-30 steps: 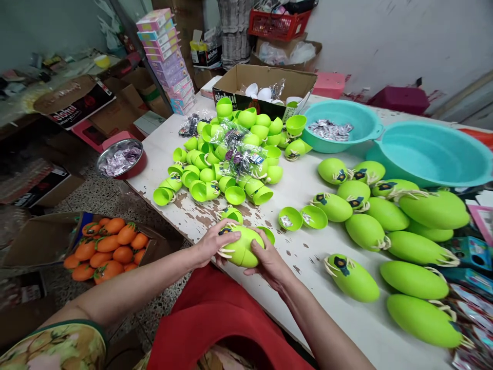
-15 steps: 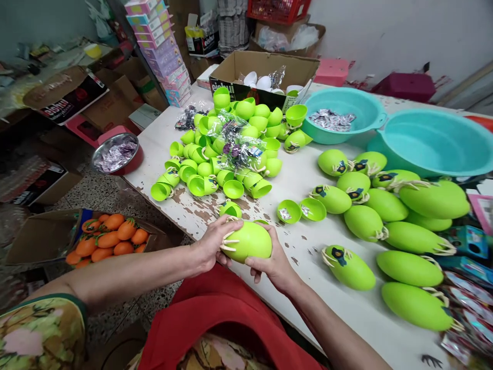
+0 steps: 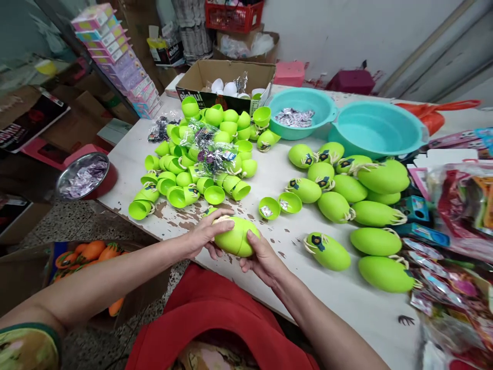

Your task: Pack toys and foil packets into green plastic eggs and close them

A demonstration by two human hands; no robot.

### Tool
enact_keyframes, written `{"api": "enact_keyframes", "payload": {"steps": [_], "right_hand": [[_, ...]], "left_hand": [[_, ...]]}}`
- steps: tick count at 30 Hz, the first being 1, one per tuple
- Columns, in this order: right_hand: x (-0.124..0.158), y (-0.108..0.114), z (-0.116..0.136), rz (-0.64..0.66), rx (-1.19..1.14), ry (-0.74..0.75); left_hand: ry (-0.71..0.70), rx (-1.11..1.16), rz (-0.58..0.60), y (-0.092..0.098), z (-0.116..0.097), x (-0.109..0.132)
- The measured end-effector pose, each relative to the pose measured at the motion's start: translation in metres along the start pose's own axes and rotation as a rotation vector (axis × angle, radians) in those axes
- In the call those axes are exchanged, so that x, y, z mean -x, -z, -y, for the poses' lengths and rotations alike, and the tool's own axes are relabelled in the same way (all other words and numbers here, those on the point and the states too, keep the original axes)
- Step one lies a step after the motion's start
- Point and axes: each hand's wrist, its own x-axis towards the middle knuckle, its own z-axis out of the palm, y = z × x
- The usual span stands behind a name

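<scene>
L hand [image 3: 204, 235] & R hand [image 3: 262, 258] both clamped on one green egg [image 3: 236, 239] just above table [image 3: 346, 303] near edge; L fingers cover its 10 o'clock end, R cups its 4 o'clock side. From egg: open halves [image 3: 192, 169] at 11, 2 filled halves [image 3: 279, 204] at 1, shut eggs [image 3: 348, 187] at 2-3, basins [image 3: 370, 134] beyond at 1
</scene>
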Motion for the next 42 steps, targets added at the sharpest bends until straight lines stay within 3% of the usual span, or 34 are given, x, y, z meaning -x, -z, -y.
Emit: {"api": "enact_keyframes", "payload": {"steps": [6,11,14,18,23,29,32,37,42], "right_hand": [[-0.001,-0.012,-0.005,-0.104,-0.086,0.023],[-0.011,-0.021,-0.003,-0.154,-0.109,0.078],[-0.016,-0.017,0.002,-0.148,-0.138,0.081],[-0.018,-0.003,0.011,-0.062,-0.001,0.096],[-0.021,0.0,0.011,-0.108,0.114,0.223],[-0.016,-0.001,0.006,-0.185,0.235,0.257],[-0.014,0.002,0.017,-0.197,0.24,0.275],[-0.013,0.014,0.047,0.002,0.267,0.257],[-0.012,0.016,0.052,-0.058,0.39,0.311]], "left_hand": [[-0.029,0.076,-0.23,-0.018,0.014,-0.009],[-0.028,0.076,-0.314,-0.022,0.004,-0.015],[-0.008,0.049,-0.274,-0.017,-0.006,-0.023],[0.136,0.06,-0.165,-0.009,-0.017,-0.033],[0.102,0.153,-0.283,-0.017,-0.016,-0.033],[0.069,0.119,-0.33,-0.029,-0.014,-0.033],[0.105,0.134,-0.272,-0.026,-0.023,-0.038],[0.227,0.089,-0.123,-0.016,-0.051,-0.045],[0.214,0.136,-0.208,-0.025,-0.051,-0.039]]}}
